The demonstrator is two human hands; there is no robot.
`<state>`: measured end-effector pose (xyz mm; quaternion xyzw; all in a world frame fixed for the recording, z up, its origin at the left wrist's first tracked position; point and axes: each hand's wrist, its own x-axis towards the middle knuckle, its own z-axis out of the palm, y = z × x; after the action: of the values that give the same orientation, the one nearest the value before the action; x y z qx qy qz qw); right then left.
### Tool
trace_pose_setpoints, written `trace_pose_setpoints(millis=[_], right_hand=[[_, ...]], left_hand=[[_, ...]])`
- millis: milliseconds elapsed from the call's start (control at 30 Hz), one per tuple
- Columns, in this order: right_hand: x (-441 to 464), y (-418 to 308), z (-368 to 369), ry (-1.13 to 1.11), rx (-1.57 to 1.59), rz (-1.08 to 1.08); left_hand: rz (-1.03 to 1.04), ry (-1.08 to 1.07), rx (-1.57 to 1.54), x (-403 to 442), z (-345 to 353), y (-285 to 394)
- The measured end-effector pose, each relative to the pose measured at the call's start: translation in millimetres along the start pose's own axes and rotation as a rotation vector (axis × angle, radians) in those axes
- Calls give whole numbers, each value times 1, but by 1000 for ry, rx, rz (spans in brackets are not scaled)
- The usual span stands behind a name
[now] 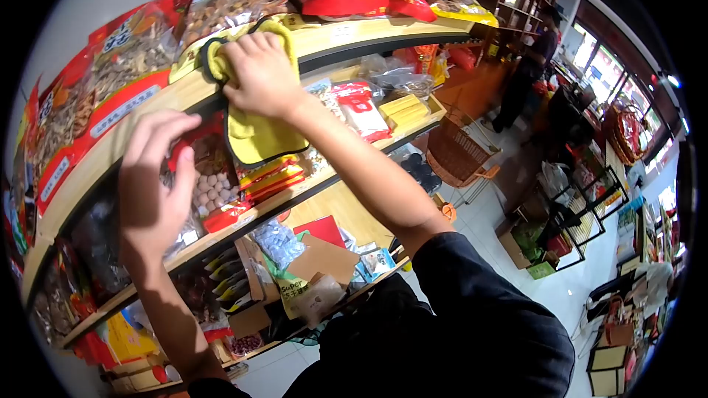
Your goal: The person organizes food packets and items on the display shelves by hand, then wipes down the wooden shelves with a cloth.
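My right hand [262, 74] grips a yellow cloth with dark edging [258, 133] and presses it on the wooden top edge of the shelf unit [354, 32]. Part of the cloth hangs down over the shelf below. To the left, my left hand [156, 177] is raised in front of the shelf with its fingers apart and nothing in it. Behind the cloth, large red bags of dried goods [133, 51] line the top. Beside my left hand, a pack of round, pale, egg-like items [214, 190] lies on the middle shelf.
Yellow bundles [404, 112] and a red-and-white bag [360, 109] lie on the middle shelf. A cardboard box [324, 258] and packets fill the lower one. A wicker basket [461, 151] stands past the shelf end. Farther back, a person in dark clothes [527, 66] stands near a black rack [586, 214].
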<state>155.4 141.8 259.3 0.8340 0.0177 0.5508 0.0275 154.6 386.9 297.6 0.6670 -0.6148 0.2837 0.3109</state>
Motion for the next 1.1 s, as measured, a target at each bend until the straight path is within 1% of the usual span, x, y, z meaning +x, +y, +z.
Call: trace_pose_setpoints(millis=[33, 67, 100, 167, 200, 233, 267, 333, 367, 433, 467, 500, 533, 567, 633, 667, 700, 767, 800, 833, 900, 933, 967, 1000, 1033, 1067, 1100], right_hand=[[1, -2, 1, 13, -22, 12], [2, -2, 3, 19, 8, 20], [2, -1, 4, 62, 93, 53], [-1, 4, 1, 184, 324, 34], [-8, 7, -5, 190, 310, 45], [-19, 12, -15, 269, 310, 49], [-28, 17, -29, 344, 312, 47], [-53, 34, -49, 425, 287, 101], [-85, 58, -61, 437, 254, 278], [-120, 89, -76, 401, 186, 442], [-137, 108, -78, 441, 180, 529], [-146, 122, -81, 492, 300, 717], [-159, 135, -90, 569, 475, 812], [-169, 150, -103, 582, 449, 896], [-187, 190, -121, 639, 443, 977], [-189, 206, -132, 645, 342, 929], [-191, 219, -142, 645, 246, 890], [-187, 248, -157, 691, 223, 848], [-185, 263, -163, 690, 182, 839], [-182, 279, -167, 692, 145, 831], [-169, 306, -174, 689, 163, 800], [-169, 325, -172, 637, 126, 815], [-167, 342, -170, 620, 165, 834], [-165, 353, -169, 556, 165, 834], [-164, 366, -168, 486, 167, 824], [-162, 377, -167, 505, 211, 763], [-160, 385, -169, 504, 230, 768]], left_hand=[[5, 14, 88, 5, 7, -12], [-12, 51, 68, 10, 15, -20], [-30, 83, 50, 13, 21, -26], [-25, 102, 60, 19, 33, -35], [-24, 131, 84, 22, 38, -38], [-24, 165, 107, 26, 44, -42], [-27, 197, 56, 28, 51, -47], [-31, 195, 45, 37, 60, -54], [-31, 189, 43, 46, 68, -55], [-19, 212, 25, 57, 80, -53], [-52, 207, 53, 60, 87, -54], [-84, 200, 81, 64, 95, -55], [-65, 221, 164, 67, 104, -58], [-49, 211, 161, 68, 113, -63], [-47, 339, 414, 70, 132, -70], [-82, 359, 385, 73, 138, -68], [-124, 362, 287, 76, 144, -68], [-155, 284, 494, 81, 148, -58], [-172, 335, 576, 83, 159, -59], [-193, 343, 473, 84, 164, -70], [-147, 359, 603, 86, 167, -66], [-180, 374, 571, 86, 168, -78], [-216, 389, 538, 85, 170, -93], [-77, 493, 787, 82, 174, -93], [-40, 542, 744, 83, 176, -92], [-133, 513, 707, 83, 176, -87], [-224, 483, 673, 82, 175, -82]])
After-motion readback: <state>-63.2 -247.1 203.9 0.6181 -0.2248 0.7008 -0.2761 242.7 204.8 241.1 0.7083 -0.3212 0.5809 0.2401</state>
